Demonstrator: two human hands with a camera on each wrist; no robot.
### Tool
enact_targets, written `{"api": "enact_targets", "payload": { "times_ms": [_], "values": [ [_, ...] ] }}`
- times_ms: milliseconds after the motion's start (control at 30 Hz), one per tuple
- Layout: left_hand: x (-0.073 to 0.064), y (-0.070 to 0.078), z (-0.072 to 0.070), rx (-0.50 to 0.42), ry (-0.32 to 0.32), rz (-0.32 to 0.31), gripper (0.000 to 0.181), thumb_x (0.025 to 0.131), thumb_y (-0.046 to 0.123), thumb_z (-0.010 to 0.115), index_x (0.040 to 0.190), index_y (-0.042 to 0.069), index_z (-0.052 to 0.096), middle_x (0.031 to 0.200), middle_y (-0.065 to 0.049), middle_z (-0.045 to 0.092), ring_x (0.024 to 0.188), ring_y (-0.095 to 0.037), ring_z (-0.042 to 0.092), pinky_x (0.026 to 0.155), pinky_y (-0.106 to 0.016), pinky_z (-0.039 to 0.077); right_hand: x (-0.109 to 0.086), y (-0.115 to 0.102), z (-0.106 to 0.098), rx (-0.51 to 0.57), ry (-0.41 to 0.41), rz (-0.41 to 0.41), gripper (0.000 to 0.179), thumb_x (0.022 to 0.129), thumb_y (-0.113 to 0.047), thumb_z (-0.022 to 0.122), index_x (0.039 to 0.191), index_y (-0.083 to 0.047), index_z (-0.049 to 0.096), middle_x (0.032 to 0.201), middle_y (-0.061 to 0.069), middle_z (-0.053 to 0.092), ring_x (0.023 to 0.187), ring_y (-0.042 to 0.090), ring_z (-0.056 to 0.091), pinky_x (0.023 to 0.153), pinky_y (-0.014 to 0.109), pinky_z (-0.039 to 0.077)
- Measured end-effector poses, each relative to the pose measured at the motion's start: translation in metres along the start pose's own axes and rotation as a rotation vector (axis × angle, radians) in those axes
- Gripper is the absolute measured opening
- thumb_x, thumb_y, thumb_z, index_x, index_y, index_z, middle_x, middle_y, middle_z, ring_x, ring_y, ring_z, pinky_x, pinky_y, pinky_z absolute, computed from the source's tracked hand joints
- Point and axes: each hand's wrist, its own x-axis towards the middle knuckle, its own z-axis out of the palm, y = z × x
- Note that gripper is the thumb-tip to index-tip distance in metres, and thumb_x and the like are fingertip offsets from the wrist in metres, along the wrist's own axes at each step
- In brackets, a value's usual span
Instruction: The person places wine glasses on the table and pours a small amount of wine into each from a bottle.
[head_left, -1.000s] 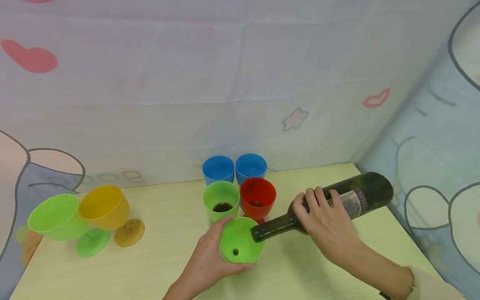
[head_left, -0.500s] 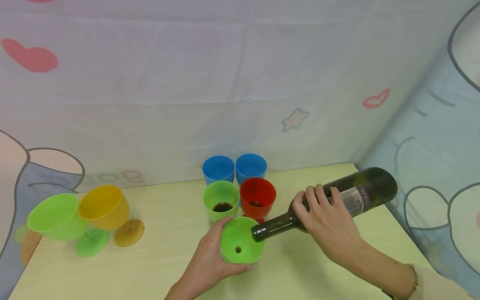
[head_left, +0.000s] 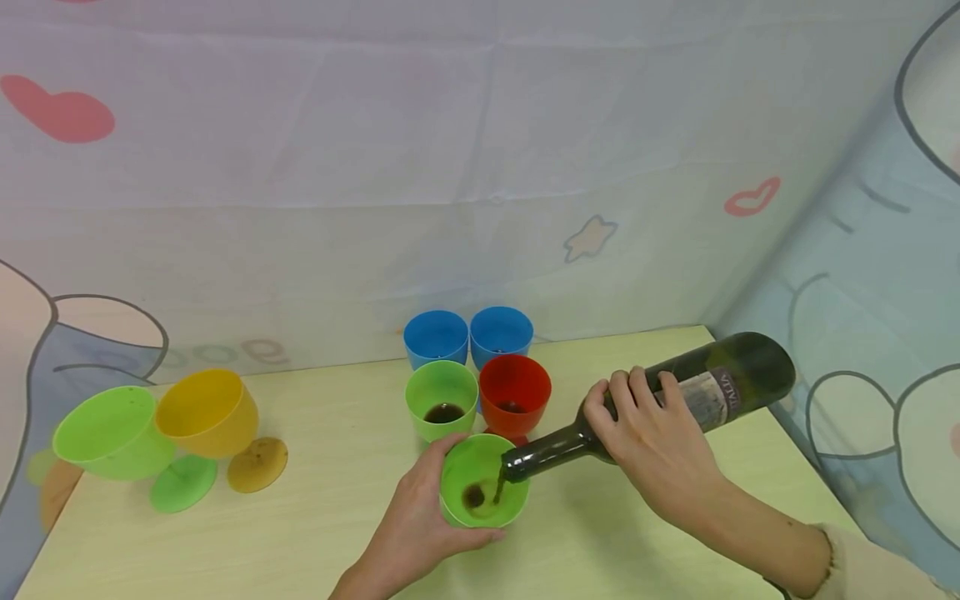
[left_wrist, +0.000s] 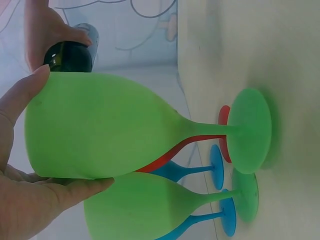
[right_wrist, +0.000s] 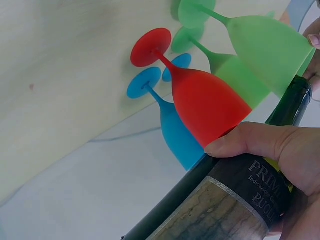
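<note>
My left hand (head_left: 416, 508) grips the bowl of a light green plastic wine goblet (head_left: 486, 458), thumb on the near side. In the left wrist view, the goblet's stem and round foot (left_wrist: 250, 130) are at the tabletop; I cannot tell if the foot touches it. My right hand (head_left: 656, 442) holds a dark green wine bottle (head_left: 750, 367) around its shoulder and body, tilted with the base raised to the right. The bottle's mouth is over the goblet's right rim. A thin stream of dark liquid (head_left: 498, 486) runs into the goblet, where a small dark pool lies.
Just behind stand a second green goblet (head_left: 441, 387) and a red goblet (head_left: 516, 387), both holding dark liquid. Two blue goblets, one left (head_left: 437, 337) and one right (head_left: 502, 333), are by the cloth backdrop (head_left: 337, 167). Another green goblet (head_left: 116, 433) and a yellow goblet (head_left: 210, 417) stand at left.
The bottle's base has risen slightly, tipping it further. Liquid now flows from its mouth, and the dark spot in the held goblet has grown. The left hand is nearly still.
</note>
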Motion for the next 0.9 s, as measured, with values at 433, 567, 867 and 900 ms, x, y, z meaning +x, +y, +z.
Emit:
{"api": "enact_targets", "payload": {
  "times_ms": [433, 567, 867, 900],
  "values": [
    [0.0005, -0.0004, 0.0008, 0.014, 0.019, 0.040, 0.088, 0.060, 0.032, 0.085, 0.130, 0.007, 0.037, 0.118, -0.006, 0.051, 0.106, -0.026, 0.048, 0.083, -0.046, 0.044, 0.0006, 0.0001, -0.0027, -0.013, -0.024, -0.002, 0.068, 0.054, -0.012, 0.087, 0.104, 0.001, 0.044, 0.093, 0.024, 0.050, 0.087, 0.039, 0.049, 0.076, 0.053, 0.042],
    [0.0003, -0.0008, 0.0006, 0.007, 0.017, 0.039, 0.088, 0.060, 0.032, 0.085, 0.130, 0.007, 0.037, 0.118, -0.006, 0.050, 0.106, -0.026, 0.048, 0.083, -0.046, 0.043, 0.0009, -0.0001, -0.0030, -0.020, -0.025, -0.003, 0.069, 0.053, -0.014, 0.088, 0.104, 0.001, 0.044, 0.093, 0.024, 0.050, 0.087, 0.039, 0.049, 0.075, 0.052, 0.042],
    [0.0006, -0.0012, 0.0009, -0.003, 0.005, 0.025, 0.088, 0.061, 0.030, 0.085, 0.131, 0.006, 0.036, 0.119, -0.006, 0.050, 0.107, -0.027, 0.048, 0.084, -0.047, 0.044, 0.0004, -0.0005, -0.0030, -0.019, -0.030, -0.003, 0.069, 0.053, -0.015, 0.088, 0.105, 0.001, 0.045, 0.093, 0.024, 0.050, 0.086, 0.039, 0.049, 0.075, 0.052, 0.041],
    [0.0005, -0.0013, 0.0010, -0.007, 0.004, 0.025, 0.088, 0.061, 0.029, 0.085, 0.131, 0.006, 0.036, 0.119, -0.006, 0.050, 0.107, -0.027, 0.048, 0.084, -0.047, 0.044, 0.0004, -0.0007, -0.0031, -0.019, -0.031, -0.004, 0.070, 0.053, -0.015, 0.088, 0.105, 0.001, 0.045, 0.093, 0.024, 0.050, 0.086, 0.039, 0.049, 0.075, 0.052, 0.042]
  ]
}}
